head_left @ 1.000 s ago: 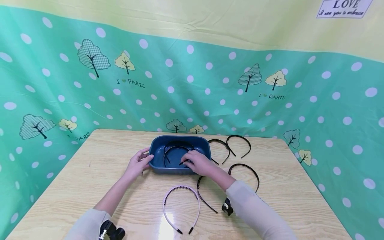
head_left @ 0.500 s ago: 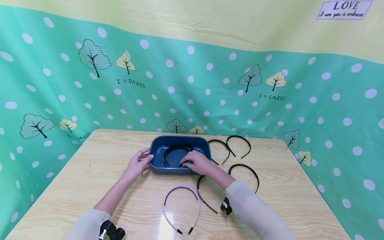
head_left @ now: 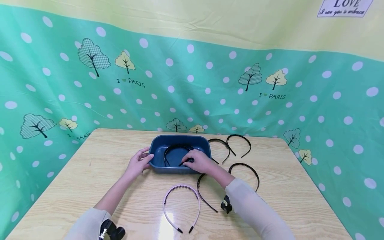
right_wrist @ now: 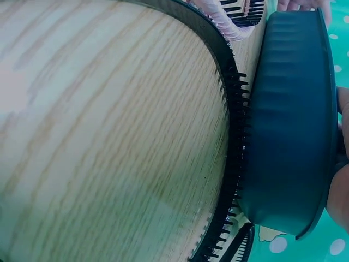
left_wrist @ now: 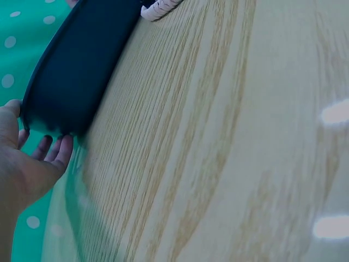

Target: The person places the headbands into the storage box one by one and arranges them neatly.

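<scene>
A dark blue plastic basin stands near the back of the table. My left hand grips its left end, thumb at the rim and fingers against the outer wall, as the left wrist view also shows. Inside the basin, black headbands lie one over another, their arches nearly lined up. My right hand reaches over the front rim and pinches the right end of a black headband. The right wrist view shows only part of that hand behind the basin wall, so the held end is hidden there.
A lilac headband lies in front of the basin. Next to it, partly under my right forearm, is a black toothed headband. More black headbands lie to the right. A patterned curtain hangs behind the table.
Inside the basin, the two black arches that stood apart a second ago now lie together, nearly overlapping. My right hand has barely shifted, and my left hand keeps its hold on the basin.
</scene>
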`<control>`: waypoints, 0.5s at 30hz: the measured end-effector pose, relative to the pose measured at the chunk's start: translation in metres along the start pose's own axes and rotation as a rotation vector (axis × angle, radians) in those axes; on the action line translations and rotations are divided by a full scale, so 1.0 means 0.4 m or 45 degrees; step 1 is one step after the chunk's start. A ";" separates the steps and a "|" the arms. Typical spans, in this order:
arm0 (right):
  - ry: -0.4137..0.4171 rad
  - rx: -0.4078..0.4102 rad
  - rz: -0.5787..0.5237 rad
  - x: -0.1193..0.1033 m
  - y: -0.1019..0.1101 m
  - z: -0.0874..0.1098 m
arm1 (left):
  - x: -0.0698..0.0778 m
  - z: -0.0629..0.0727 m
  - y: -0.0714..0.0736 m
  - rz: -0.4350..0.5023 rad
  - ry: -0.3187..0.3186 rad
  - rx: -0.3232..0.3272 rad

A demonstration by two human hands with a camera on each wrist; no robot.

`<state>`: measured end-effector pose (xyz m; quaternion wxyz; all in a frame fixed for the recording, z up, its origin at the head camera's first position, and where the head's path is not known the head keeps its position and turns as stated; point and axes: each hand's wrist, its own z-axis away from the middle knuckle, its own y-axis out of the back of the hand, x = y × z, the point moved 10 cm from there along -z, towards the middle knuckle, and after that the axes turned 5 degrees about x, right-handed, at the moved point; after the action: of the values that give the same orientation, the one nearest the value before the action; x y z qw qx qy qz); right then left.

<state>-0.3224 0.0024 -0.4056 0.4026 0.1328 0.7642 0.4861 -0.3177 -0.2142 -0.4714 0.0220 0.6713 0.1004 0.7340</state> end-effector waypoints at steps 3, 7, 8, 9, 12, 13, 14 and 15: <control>0.003 0.005 -0.009 0.004 -0.001 -0.002 | -0.001 -0.001 -0.001 -0.004 -0.003 -0.006; -0.006 0.017 -0.020 0.011 -0.003 -0.004 | -0.002 -0.001 -0.001 -0.010 -0.004 -0.004; -0.009 0.019 -0.021 0.013 -0.003 -0.004 | -0.003 -0.002 -0.001 -0.012 -0.004 -0.003; -0.011 0.023 -0.027 0.014 -0.002 -0.004 | -0.002 -0.002 -0.001 -0.012 -0.008 -0.002; -0.017 0.032 -0.039 0.015 0.000 -0.003 | -0.003 -0.003 -0.001 -0.013 -0.009 -0.002; -0.018 0.035 -0.046 0.014 0.002 -0.002 | -0.002 -0.003 -0.001 -0.010 -0.011 -0.002; -0.018 0.038 -0.055 0.013 0.003 -0.002 | -0.002 -0.003 -0.001 -0.006 -0.011 -0.003; -0.015 0.041 -0.057 0.012 0.004 -0.002 | -0.002 -0.002 -0.001 -0.002 -0.012 -0.001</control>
<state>-0.3261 0.0055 -0.4063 0.4157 0.1249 0.7723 0.4639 -0.3186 -0.2140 -0.4724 0.0233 0.6747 0.1004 0.7309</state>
